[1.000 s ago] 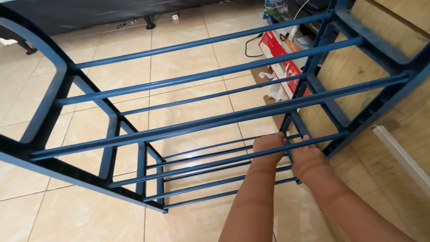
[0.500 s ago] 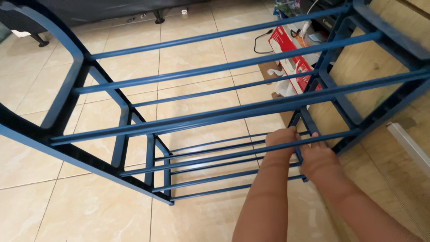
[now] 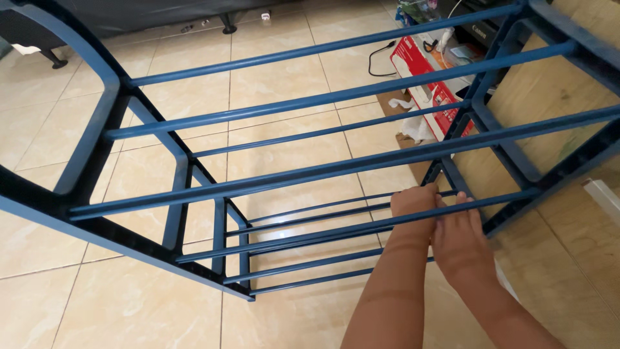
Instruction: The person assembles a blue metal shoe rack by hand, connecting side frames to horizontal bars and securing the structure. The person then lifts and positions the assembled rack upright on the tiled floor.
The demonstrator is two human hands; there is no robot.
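A blue shoe rack [image 3: 323, 171] with several tiers of thin bars stands on the beige tile floor, seen from above. Both my arms reach down through it to a lower tier by the right side frame [image 3: 500, 145]. My left hand [image 3: 413, 205] is curled around a lower bar [image 3: 310, 238] close to its right end. My right hand [image 3: 460, 240] lies just to the right of the left one, fingers wrapped over the same bar next to the side frame. A higher bar crosses in front of both hands and hides part of the fingers.
A red and white cardboard box [image 3: 423, 81] lies on the floor behind the rack, with a black cable [image 3: 378, 61] and crumpled white paper [image 3: 413, 126] beside it. A wooden panel [image 3: 568, 84] runs along the right. Dark furniture legs [image 3: 227, 27] stand at the back.
Both hands have shifted slightly right along the lower bar toward the side frame, and my right hand's fingers now lie flatter. The rack appears shifted a little in view.
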